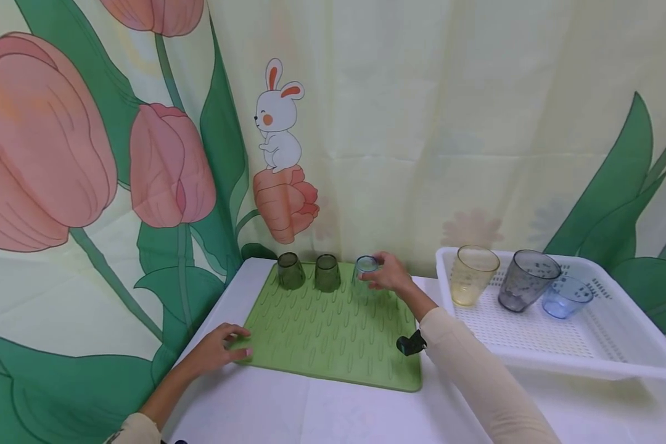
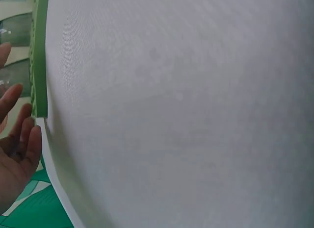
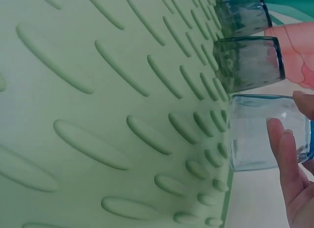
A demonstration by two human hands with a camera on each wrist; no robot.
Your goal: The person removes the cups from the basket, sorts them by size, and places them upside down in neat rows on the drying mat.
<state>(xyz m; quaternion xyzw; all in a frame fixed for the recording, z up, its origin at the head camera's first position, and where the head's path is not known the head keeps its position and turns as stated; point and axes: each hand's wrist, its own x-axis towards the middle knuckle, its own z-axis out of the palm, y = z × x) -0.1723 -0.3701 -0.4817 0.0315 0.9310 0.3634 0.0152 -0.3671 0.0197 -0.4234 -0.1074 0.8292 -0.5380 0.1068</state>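
Note:
My right hand (image 1: 388, 272) grips a clear, blue-tinted drinking glass (image 1: 361, 280) near its rim, at the back of a green ridged mat (image 1: 327, 345). In the right wrist view, the fingers and thumb lie round the upper part of that glass (image 3: 255, 132), and its base is at the mat. To its left, two dark grey-green glasses (image 1: 291, 271) (image 1: 327, 273) stand upright in a row. By the mat's left front edge is my left hand (image 1: 213, 350), its fingers loosely bent and holding nothing. Whether it touches the mat, I cannot tell.
A white perforated basket (image 1: 633, 357) stands at the right on the white table (image 1: 255, 407). Inside lean a yellow glass (image 1: 473, 277), a grey glass (image 1: 527, 280) and a blue glass (image 1: 566, 298). Behind the table hangs a printed curtain (image 1: 388, 123).

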